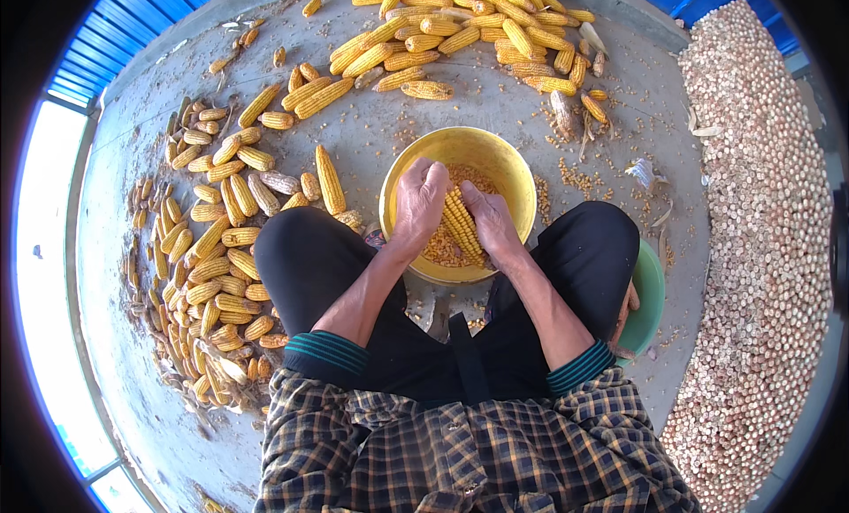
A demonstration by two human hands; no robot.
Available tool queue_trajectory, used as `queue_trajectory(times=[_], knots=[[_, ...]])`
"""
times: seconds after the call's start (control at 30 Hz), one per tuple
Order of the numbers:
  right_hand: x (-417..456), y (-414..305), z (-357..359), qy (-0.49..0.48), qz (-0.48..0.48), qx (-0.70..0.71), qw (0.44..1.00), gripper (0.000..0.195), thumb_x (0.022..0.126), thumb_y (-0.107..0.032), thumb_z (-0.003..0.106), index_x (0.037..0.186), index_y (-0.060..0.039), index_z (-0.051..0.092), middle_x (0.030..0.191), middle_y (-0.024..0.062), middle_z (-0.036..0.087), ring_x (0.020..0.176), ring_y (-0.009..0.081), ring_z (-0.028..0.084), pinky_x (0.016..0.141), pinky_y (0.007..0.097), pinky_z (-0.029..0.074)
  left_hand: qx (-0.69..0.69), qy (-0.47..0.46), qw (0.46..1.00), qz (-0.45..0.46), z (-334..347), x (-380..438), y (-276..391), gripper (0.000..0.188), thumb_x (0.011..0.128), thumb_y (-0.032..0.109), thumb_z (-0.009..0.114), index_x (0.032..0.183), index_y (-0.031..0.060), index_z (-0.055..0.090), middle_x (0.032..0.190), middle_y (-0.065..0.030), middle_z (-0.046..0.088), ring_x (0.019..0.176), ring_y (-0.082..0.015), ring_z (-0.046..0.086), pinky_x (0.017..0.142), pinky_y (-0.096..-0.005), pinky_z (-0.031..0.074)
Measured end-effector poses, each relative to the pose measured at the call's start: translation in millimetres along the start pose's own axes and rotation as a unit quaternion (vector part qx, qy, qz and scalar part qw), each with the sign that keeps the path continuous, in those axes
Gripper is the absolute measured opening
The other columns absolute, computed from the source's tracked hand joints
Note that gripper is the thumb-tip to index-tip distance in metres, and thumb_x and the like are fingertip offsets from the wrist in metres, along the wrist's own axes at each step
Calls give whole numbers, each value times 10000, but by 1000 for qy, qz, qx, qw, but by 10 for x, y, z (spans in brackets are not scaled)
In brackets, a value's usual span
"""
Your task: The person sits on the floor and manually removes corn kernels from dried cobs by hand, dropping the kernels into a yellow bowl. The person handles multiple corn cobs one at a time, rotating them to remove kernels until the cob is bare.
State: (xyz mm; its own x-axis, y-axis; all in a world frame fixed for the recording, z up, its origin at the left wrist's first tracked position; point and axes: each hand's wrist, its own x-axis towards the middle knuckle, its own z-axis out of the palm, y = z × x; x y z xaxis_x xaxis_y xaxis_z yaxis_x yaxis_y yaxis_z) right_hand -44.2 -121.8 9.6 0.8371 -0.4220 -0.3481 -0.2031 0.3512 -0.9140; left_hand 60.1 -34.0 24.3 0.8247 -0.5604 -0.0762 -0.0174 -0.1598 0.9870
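Over a yellow bucket (524, 175), my right hand (492, 226) grips an ear of yellow corn (459, 222) along its right side. The ear lies tilted, and its rows of kernels face up. My left hand (422, 200) is curled at the ear's upper end, its thumb against it; the fingertips are hidden. Loose corn kernels (441, 251) cover the bottom of the bucket, which stands on the floor between my knees.
Ears of corn lie heaped to the left (212, 271) and at the far side (457, 29). Beside my right knee stands a green basin (651, 301) with bare cobs (625, 317). A long stack of cobs (743, 247) lines the right. Kernels (580, 175) are scattered on the concrete floor (491, 102).
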Motion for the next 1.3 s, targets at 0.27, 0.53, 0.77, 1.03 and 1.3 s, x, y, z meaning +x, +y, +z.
queue_trajectory(times=[0.27, 0.53, 0.77, 1.03, 1.3], knots=[[10, -81, 42, 25, -3, 1, 1000, 487, 990, -438, 474, 995, 17, 649, 877, 12, 635, 809, 74, 553, 746, 264, 456, 17, -37, 997, 69, 17, 35, -127, 399, 990, 293, 397, 797, -23, 545, 734, -92, 538, 707, -186, 516, 700, -335, 434], [-56, -113, 73, -28, -63, 22, 997, 441, 1007, -371, 446, 980, 27, 635, 858, 19, 631, 822, 86, 552, 763, 296, 455, 18, 18, 999, 33, 31, 37, -159, 436, 981, 335, 418, 809, -50, 531, 679, -171, 515, 663, -222, 518, 647, -385, 427], [25, -13, 22, 14, -11, -42, 999, 492, 995, -430, 461, 994, 30, 636, 863, 30, 647, 822, 85, 564, 790, 277, 465, 55, 14, 998, 7, 43, 47, -177, 440, 960, 322, 418, 795, -70, 530, 677, -201, 536, 661, -229, 531, 635, -401, 429], [-33, -71, 19, -51, -39, -8, 998, 433, 996, -378, 481, 1045, 25, 633, 913, 22, 631, 852, 77, 552, 782, 257, 451, 43, 28, 995, -82, -22, 145, -226, 399, 938, 291, 399, 776, -26, 580, 725, -114, 601, 656, -193, 546, 680, -336, 449], [12, 47, -15, -2, -9, 59, 998, 406, 999, -348, 478, 1101, 23, 607, 984, 22, 614, 895, 84, 545, 818, 248, 436, 41, 37, 998, -22, -12, 141, -203, 390, 927, 276, 405, 772, -54, 544, 677, -130, 548, 640, -185, 509, 636, -374, 432]])
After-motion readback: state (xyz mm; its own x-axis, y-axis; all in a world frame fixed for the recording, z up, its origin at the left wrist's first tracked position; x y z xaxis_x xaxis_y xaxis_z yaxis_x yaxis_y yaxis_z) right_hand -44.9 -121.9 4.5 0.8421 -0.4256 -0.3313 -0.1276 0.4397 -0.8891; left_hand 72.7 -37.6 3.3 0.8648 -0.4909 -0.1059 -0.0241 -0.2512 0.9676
